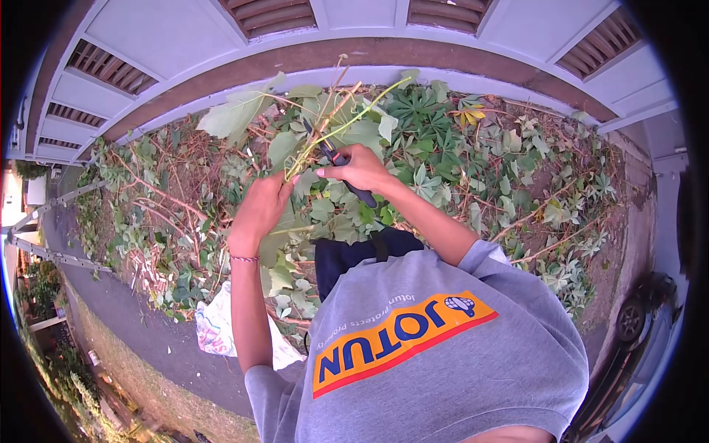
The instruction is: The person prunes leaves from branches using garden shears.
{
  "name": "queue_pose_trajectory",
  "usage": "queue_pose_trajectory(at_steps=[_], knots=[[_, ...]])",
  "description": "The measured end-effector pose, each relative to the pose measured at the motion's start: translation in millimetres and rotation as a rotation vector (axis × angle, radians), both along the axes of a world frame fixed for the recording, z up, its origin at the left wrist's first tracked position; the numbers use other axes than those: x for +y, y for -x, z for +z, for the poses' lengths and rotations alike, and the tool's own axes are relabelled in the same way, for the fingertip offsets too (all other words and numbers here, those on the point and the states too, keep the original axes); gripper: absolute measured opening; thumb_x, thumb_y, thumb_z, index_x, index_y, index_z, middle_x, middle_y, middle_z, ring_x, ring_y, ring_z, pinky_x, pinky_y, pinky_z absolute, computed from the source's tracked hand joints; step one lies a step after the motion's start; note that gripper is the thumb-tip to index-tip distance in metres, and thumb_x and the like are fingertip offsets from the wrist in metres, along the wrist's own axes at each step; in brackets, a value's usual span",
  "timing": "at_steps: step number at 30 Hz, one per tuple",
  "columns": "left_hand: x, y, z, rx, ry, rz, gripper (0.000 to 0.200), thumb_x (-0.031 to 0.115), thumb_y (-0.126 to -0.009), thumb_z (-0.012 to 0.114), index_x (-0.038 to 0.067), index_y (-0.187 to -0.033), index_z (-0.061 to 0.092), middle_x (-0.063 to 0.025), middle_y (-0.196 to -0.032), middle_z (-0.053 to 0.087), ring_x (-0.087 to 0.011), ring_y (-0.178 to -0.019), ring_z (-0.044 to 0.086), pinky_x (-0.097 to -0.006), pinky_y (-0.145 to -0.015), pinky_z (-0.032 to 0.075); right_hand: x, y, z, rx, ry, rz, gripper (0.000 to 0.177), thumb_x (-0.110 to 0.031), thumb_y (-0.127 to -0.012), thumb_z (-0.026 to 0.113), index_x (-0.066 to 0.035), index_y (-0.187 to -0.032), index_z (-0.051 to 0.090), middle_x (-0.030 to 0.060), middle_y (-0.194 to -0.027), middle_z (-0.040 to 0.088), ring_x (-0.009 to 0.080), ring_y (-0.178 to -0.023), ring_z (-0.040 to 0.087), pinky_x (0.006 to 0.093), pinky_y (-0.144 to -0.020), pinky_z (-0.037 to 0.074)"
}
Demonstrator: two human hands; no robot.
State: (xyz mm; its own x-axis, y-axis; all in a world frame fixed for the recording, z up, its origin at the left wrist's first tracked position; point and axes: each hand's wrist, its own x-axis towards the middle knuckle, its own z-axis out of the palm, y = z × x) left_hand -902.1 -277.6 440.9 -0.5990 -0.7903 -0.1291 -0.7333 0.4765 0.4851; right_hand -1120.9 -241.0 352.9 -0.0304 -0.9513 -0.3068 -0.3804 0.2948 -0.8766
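Note:
My left hand (260,209) grips a bunch of green leafy stems (310,133) held up in front of me. My right hand (360,168) is closed around dark-handled pruning shears (347,176), whose blades meet the stems just above my left hand. Broad pale-green leaves fan out at the top of the bunch. My grey T-shirt (436,347) with an orange and yellow logo fills the lower right of the view.
A large heap of cut branches and leaves (480,170) covers the ground along a white panelled wall (354,29). A white bag (218,328) lies by my left arm. A ladder (52,229) lies at the left. A car wheel (634,319) shows at the right.

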Motion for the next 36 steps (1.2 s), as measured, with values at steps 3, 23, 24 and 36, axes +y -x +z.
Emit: queue_pose_trajectory(at_steps=[3,23,24,36], knots=[[-27,7,-7,0.030,-0.010,-0.086,0.047,0.034,-0.099,0.055,-0.009,-0.081,0.057,-0.0312,-0.071,0.052,-0.0501,-0.070,0.049,-0.0497,-0.063,0.041,-6,2,-16,-0.029,-0.155,-0.223,0.058,-0.056,-0.066,0.080,-0.004,-0.092,0.073,0.0102,-0.078,0.070,0.0225,-0.076,0.068,0.0334,-0.072,0.050],[-48,27,-22,0.131,0.027,0.043,0.044,0.034,-0.101,0.053,-0.008,-0.086,0.055,-0.0270,-0.068,0.047,-0.0415,-0.066,0.042,-0.0461,-0.060,0.039,34,38,-2,0.115,-0.177,0.140,0.053,-0.045,-0.073,0.071,0.001,-0.099,0.065,0.0190,-0.089,0.066,0.0313,-0.085,0.064,0.0398,-0.078,0.046],[-48,27,-27,0.083,0.032,0.025,0.050,0.037,-0.101,0.052,-0.008,-0.079,0.053,-0.0229,-0.061,0.042,-0.0328,-0.058,0.037,-0.0445,-0.057,0.036,30,36,5,0.111,-0.182,0.133,0.053,-0.045,-0.073,0.071,0.001,-0.099,0.065,0.0190,-0.089,0.066,0.0313,-0.085,0.064,0.0398,-0.078,0.046],[-41,30,-12,0.095,-0.227,-0.090,0.059,0.045,-0.100,0.051,-0.006,-0.070,0.051,-0.0153,-0.057,0.042,-0.0255,-0.056,0.038,-0.0420,-0.058,0.038,10,24,43,0.180,0.127,0.198,0.054,-0.044,-0.070,0.076,0.001,-0.096,0.063,0.0163,-0.078,0.060,0.0338,-0.077,0.061,0.0423,-0.072,0.045]])
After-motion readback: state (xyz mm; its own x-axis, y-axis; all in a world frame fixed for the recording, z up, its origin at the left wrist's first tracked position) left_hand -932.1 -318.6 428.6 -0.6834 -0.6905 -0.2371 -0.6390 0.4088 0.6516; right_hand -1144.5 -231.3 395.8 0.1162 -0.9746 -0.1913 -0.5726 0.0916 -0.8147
